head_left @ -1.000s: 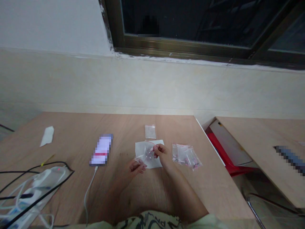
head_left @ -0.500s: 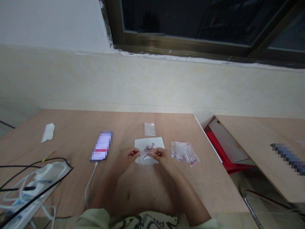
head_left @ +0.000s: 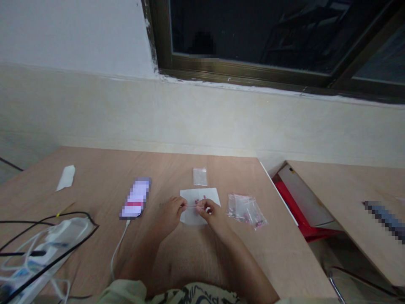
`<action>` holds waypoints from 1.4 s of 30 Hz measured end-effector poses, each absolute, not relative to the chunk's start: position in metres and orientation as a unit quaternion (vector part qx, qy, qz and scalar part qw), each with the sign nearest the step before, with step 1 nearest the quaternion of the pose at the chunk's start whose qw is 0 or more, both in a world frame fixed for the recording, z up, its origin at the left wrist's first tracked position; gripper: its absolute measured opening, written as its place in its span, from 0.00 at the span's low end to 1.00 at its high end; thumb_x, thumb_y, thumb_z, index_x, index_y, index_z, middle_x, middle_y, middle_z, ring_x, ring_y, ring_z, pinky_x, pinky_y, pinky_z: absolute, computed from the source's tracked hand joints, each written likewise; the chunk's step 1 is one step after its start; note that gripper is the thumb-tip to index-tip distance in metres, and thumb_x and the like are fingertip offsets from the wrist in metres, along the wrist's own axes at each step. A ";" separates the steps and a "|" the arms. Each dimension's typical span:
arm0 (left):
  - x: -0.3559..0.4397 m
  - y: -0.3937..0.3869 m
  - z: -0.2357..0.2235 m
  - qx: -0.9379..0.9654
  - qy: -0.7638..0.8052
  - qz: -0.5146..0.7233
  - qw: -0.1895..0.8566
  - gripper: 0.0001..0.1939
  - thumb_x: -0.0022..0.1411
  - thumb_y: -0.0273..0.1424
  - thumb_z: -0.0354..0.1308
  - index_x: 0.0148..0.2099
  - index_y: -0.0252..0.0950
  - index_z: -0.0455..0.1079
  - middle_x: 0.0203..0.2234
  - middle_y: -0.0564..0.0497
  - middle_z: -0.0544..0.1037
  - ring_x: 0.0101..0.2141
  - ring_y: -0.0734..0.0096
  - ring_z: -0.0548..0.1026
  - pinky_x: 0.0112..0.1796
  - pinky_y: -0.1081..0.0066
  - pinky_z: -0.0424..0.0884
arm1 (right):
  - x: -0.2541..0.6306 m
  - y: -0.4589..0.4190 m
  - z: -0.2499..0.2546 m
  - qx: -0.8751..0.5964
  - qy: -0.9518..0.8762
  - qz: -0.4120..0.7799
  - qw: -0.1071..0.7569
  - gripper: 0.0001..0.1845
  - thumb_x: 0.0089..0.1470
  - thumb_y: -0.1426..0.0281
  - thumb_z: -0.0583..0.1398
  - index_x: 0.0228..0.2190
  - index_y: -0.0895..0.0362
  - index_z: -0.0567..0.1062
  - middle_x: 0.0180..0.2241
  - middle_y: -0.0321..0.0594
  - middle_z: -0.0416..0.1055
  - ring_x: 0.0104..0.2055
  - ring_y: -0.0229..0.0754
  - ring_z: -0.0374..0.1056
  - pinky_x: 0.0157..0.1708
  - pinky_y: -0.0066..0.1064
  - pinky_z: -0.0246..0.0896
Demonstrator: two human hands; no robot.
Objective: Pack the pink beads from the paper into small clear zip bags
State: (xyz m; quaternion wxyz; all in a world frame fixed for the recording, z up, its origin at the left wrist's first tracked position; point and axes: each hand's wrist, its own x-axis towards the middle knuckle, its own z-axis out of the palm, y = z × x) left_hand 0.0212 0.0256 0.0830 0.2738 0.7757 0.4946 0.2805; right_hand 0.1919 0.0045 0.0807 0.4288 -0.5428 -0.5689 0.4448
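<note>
My left hand [head_left: 176, 207] and my right hand [head_left: 209, 208] face each other over a white sheet of paper [head_left: 191, 220]. Fingers and thumb of each pinch the reddish edge of a small clear zip bag [head_left: 191, 206], stretched between them. Past that edge show small red pieces [head_left: 196, 201], partly hidden by the right fingers; whether they lie on the paper or in plastic I cannot tell. Right of the paper lies a pile of clear zip bags [head_left: 246, 209] with small red pieces inside. Behind it is another clear zip bag [head_left: 200, 177], lying flat.
A phone [head_left: 136, 198] on a white cable lies to the left. Farther left are a power strip [head_left: 68, 230] with tangled cords and a scrap of white paper [head_left: 66, 177]. A second table [head_left: 348, 185] stands right, beyond a gap with a red item [head_left: 292, 207].
My left hand has come up from the paper's lower left corner to the bag's edge. My right hand has lowered the bag and shifted its pinch along the edge toward the left hand.
</note>
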 end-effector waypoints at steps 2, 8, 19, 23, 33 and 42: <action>0.021 0.024 0.084 0.775 0.494 0.276 0.281 0.07 0.55 0.30 0.47 0.28 0.36 0.65 0.25 0.52 0.70 0.31 0.69 0.66 0.33 0.71 0.61 | 0.191 0.005 0.081 -0.545 -0.563 0.457 0.422 0.10 0.42 0.63 0.57 0.21 0.58 0.70 0.22 0.35 0.67 0.25 0.36 0.59 0.26 0.26 0.51; 0.023 0.016 0.090 0.749 0.464 0.255 0.400 0.11 0.56 0.36 0.46 0.32 0.35 0.66 0.25 0.54 0.70 0.27 0.74 0.67 0.29 0.75 0.62 | 0.187 0.000 0.077 -0.570 -0.548 0.413 0.452 0.10 0.43 0.64 0.57 0.19 0.58 0.68 0.19 0.35 0.64 0.24 0.36 0.58 0.26 0.27 0.51; 0.030 0.005 0.085 0.737 0.490 0.266 0.382 0.11 0.55 0.35 0.48 0.29 0.35 0.68 0.22 0.54 0.69 0.26 0.74 0.66 0.29 0.75 0.61 | 0.181 -0.011 0.060 -0.505 -0.433 0.571 0.482 0.14 0.37 0.60 0.62 0.18 0.59 0.69 0.18 0.33 0.64 0.22 0.34 0.57 0.24 0.26 0.50; 0.023 0.008 0.075 0.723 0.505 0.257 0.396 0.11 0.55 0.36 0.48 0.30 0.35 0.67 0.22 0.54 0.68 0.25 0.74 0.65 0.28 0.74 0.61 | 0.184 -0.007 0.064 -0.518 -0.413 0.573 0.482 0.14 0.34 0.61 0.63 0.16 0.59 0.68 0.16 0.32 0.63 0.20 0.32 0.54 0.23 0.25 0.47; 0.024 0.018 0.077 0.729 0.504 0.273 0.375 0.12 0.56 0.35 0.45 0.29 0.35 0.66 0.22 0.54 0.68 0.26 0.73 0.65 0.29 0.74 0.61 | 0.189 0.002 0.070 -0.527 -0.407 0.560 0.494 0.16 0.37 0.58 0.61 0.18 0.59 0.69 0.16 0.32 0.63 0.20 0.33 0.54 0.23 0.25 0.47; 0.021 0.012 0.074 0.690 0.493 0.308 0.432 0.12 0.55 0.36 0.47 0.29 0.35 0.66 0.22 0.54 0.69 0.26 0.73 0.66 0.29 0.74 0.62 | 0.188 -0.008 0.058 -0.528 -0.432 0.555 0.476 0.17 0.41 0.56 0.58 0.21 0.59 0.68 0.18 0.33 0.62 0.21 0.33 0.54 0.22 0.25 0.46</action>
